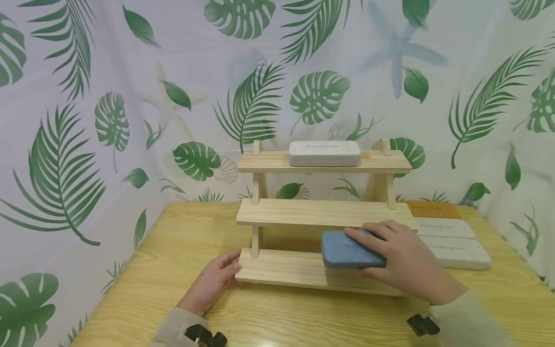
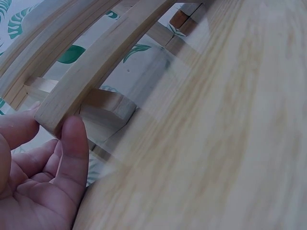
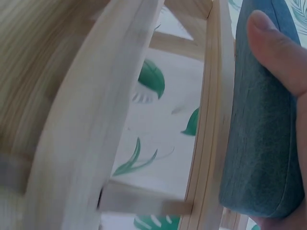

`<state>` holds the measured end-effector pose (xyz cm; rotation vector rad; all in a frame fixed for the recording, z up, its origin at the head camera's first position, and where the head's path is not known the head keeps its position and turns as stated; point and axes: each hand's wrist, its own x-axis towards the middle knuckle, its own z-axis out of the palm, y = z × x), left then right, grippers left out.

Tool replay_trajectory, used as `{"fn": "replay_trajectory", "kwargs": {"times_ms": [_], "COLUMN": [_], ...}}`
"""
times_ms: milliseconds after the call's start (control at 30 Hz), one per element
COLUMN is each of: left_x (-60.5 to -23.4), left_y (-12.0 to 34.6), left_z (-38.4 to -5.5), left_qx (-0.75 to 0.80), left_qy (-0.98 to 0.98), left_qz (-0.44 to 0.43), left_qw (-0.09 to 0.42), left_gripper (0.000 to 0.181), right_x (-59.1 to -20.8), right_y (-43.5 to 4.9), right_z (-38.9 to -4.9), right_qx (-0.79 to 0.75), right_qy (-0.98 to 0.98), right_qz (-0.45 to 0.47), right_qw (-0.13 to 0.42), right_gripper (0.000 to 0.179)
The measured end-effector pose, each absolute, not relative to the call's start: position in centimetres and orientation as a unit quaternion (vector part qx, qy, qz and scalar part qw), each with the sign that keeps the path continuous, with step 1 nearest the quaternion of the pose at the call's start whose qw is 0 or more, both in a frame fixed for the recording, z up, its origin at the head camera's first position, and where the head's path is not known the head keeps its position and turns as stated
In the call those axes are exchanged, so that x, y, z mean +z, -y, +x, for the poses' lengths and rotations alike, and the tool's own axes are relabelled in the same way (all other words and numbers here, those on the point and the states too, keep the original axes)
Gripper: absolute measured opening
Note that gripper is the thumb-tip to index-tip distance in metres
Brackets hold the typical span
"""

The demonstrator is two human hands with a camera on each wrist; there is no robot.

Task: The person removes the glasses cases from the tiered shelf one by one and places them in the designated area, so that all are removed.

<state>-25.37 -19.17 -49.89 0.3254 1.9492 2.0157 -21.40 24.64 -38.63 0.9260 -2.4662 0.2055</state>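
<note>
A pale wooden three-tier stand (image 1: 299,212) stands on the table. My left hand (image 1: 215,278) pinches the left end of its bottom shelf; in the left wrist view the thumb and a finger grip the board's corner (image 2: 62,108). My right hand (image 1: 403,258) holds a blue glasses case (image 1: 351,249), fingers over its top and thumb at the near side. In the head view the case overlaps the bottom shelf, just in front of the middle one. The right wrist view shows the blue case (image 3: 261,124) beside a shelf edge. A white case (image 1: 324,154) lies on the top shelf.
Right of the stand, two white cases (image 1: 455,251) and an orange-brown case (image 1: 433,209) lie in a row on the wooden table (image 1: 143,289). Behind hangs a leaf-patterned cloth (image 1: 191,96). Black wrist mounts (image 1: 422,325) sit at both sleeves.
</note>
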Motion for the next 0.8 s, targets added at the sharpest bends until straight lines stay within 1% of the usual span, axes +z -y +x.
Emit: {"fn": "replay_trajectory", "kwargs": {"times_ms": [233,467,800], "left_x": [-49.8,-49.8,-49.8], "left_y": [19.2,19.2,19.2], "left_z": [-25.3,-25.3,-25.3], "left_qx": [0.702,0.701,0.706], "left_qy": [-0.685,-0.685,-0.68], "left_qz": [0.109,0.115,0.11], "left_qw": [0.162,0.16,0.162], "left_gripper": [0.061,0.061,0.063], "right_x": [-39.2,-39.8,-41.6], "right_y": [-27.4,-29.8,-33.7], "right_z": [-21.1,-20.7,-20.4], "right_qx": [0.068,0.063,0.052], "right_qy": [0.909,0.916,0.935], "right_qz": [0.33,0.321,0.288], "right_qw": [0.245,0.234,0.201], "right_gripper": [0.095,0.09,0.094]}}
